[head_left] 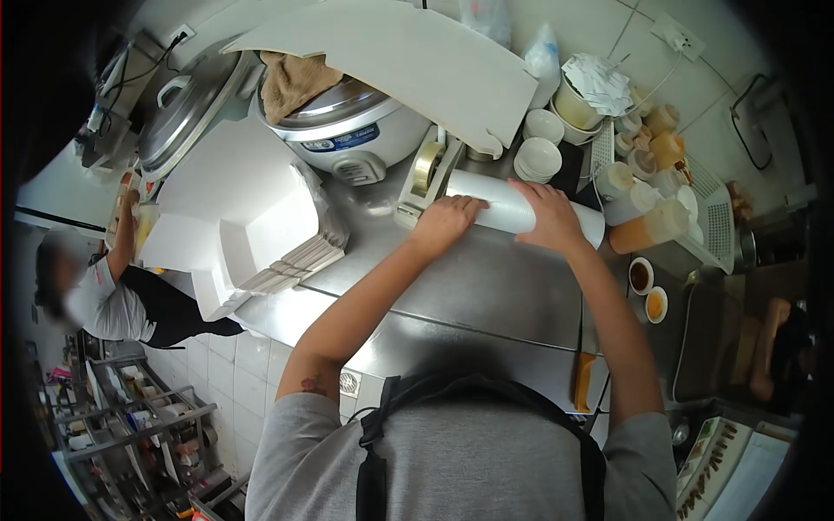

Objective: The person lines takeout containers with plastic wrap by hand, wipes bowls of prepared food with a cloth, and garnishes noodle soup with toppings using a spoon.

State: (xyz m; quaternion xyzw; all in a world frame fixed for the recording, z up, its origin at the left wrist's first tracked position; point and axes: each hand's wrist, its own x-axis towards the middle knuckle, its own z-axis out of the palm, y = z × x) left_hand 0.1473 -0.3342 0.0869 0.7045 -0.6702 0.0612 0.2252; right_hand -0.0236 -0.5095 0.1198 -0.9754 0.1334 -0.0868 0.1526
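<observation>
A roll of clear plastic film lies across the steel counter in front of me. My left hand is closed at its left end, fingertips pinched against the film. Over the roll's right part my right hand is spread, with its thumb on the near side and fingers across the top, gripping it. Just beyond my left hand stands a tape dispenser with a roll of tape in it. Whether a loose edge of film is between my left fingers is too small to tell.
Stacked white cardboard boxes stand left, before a rice cooker. Right are white bowls, sauce bottles and two sauce cups. A yellow-handled knife lies near the counter's front edge. Another person works far left.
</observation>
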